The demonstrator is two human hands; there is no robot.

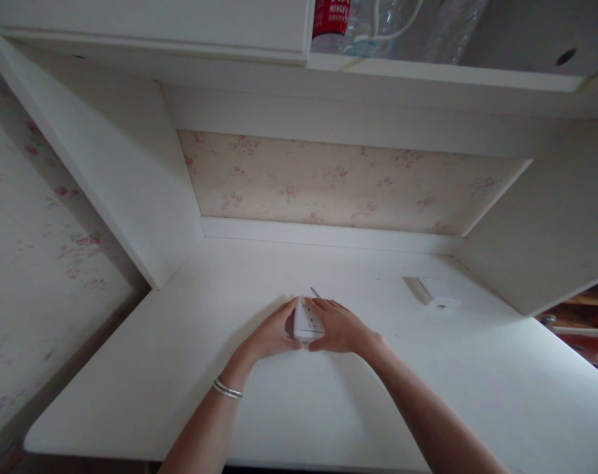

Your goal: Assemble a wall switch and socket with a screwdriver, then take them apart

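Note:
Between my two hands is a white wall socket (307, 322) with slotted holes in its face, at the middle of the white desk (220, 276). My left hand (272, 331) grips its left side, fingertips at the far edge and thumb at the near edge. From the right, my right hand (341, 326) holds it in the same way, covering part of its face. A thin grey rod-like thing (315, 292) sticks out just beyond my right fingers; its kind is hard to make out. Part of the socket's underside is hidden.
A white box-like fitting (437, 291) lies at the right rear of the desk. White side panels (116, 158) flank the desk, and an overhead cabinet (155, 26) hangs above. Plastic bottles (331, 16) stand on its open shelf. Behind is flowered wallpaper (308, 178).

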